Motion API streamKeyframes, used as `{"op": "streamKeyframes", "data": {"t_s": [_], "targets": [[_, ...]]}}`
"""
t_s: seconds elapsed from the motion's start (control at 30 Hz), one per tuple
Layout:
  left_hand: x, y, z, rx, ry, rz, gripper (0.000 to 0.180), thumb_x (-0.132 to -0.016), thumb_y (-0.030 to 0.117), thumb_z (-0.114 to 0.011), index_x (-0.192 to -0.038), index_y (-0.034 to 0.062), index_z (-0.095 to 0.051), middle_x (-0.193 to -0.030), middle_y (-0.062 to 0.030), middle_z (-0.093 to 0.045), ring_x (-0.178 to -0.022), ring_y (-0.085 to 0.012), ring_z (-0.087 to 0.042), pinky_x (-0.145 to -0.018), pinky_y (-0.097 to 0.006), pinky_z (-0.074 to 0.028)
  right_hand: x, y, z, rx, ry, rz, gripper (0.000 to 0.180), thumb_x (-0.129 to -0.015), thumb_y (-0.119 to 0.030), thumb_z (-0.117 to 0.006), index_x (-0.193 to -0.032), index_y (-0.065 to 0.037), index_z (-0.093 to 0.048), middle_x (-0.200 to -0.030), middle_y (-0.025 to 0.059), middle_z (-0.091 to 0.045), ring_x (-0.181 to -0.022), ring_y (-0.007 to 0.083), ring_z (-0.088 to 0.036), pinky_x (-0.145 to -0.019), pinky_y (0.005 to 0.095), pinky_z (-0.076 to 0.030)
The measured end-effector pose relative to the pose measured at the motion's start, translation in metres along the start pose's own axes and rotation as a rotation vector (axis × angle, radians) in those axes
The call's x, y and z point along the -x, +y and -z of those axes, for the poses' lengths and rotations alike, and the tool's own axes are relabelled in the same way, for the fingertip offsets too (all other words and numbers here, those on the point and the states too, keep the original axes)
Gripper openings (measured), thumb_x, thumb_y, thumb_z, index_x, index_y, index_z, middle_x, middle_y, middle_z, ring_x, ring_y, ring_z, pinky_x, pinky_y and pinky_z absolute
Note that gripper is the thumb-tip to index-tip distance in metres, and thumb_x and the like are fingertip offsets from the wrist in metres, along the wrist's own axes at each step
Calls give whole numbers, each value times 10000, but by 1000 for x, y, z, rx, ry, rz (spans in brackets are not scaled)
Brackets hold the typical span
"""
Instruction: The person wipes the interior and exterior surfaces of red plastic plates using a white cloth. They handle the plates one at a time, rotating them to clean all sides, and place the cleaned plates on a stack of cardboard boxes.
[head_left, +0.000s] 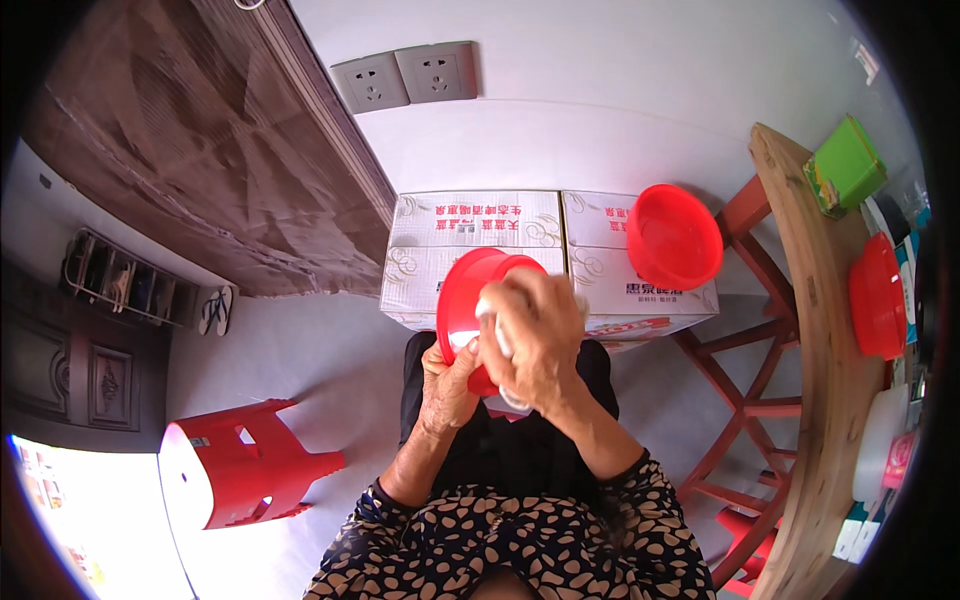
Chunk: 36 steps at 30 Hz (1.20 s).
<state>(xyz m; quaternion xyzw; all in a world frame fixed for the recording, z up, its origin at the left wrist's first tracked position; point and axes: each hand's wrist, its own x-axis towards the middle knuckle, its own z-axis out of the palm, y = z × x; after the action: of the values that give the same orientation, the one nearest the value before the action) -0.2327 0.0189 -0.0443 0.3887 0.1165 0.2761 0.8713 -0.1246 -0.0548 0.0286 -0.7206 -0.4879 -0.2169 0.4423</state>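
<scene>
My left hand (447, 383) grips the lower rim of a red plastic bowl (468, 296), held tilted in front of my lap. Inside the bowl, my right hand (538, 335) presses a white cloth (497, 330) against the wall; only a strip of the cloth shows between the fingers. A second red bowl (673, 236) rests upright on white cardboard boxes (470, 235) just beyond my hands.
A red plastic stool (240, 462) lies tipped on the floor at left. A round wooden table (815, 330) with a red frame stands at right, carrying a green box (846, 164), another red bowl (878, 296) and white containers. Wall sockets (405, 76) sit above the boxes.
</scene>
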Motion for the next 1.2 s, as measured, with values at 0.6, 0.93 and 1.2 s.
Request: {"op": "streamKeyframes", "data": {"t_s": [0.6,0.93,1.2], "targets": [[-10,-9,10,141,-41,3,261,-854,171,-661,-1069,32,-612,-1021,-62,-650,-893,-151,-634,-794,-306,-530,39,-1,-13,-184,59,114,273,-639,-126,-743,-897,-165,-661,-1155,100,-528,-908,263,-528,-760,399,-390],[7,4,-6,-239,-41,107,182,-816,151,-718,-929,15,-678,-831,-6,-661,-756,-64,-569,-709,-241,-483,-28,35,13,-170,-228,-85,149,-694,-58,-653,-843,-65,-650,-796,56,-634,-775,219,-564,-704,366,-455],[9,6,-7,-369,-151,116,173,-807,145,-729,-904,8,-688,-796,6,-646,-717,-50,-550,-656,-223,-476,-20,72,20,-345,-327,-249,93,-745,-106,-639,-824,-63,-664,-726,90,-635,-688,221,-578,-680,358,-470]]}}
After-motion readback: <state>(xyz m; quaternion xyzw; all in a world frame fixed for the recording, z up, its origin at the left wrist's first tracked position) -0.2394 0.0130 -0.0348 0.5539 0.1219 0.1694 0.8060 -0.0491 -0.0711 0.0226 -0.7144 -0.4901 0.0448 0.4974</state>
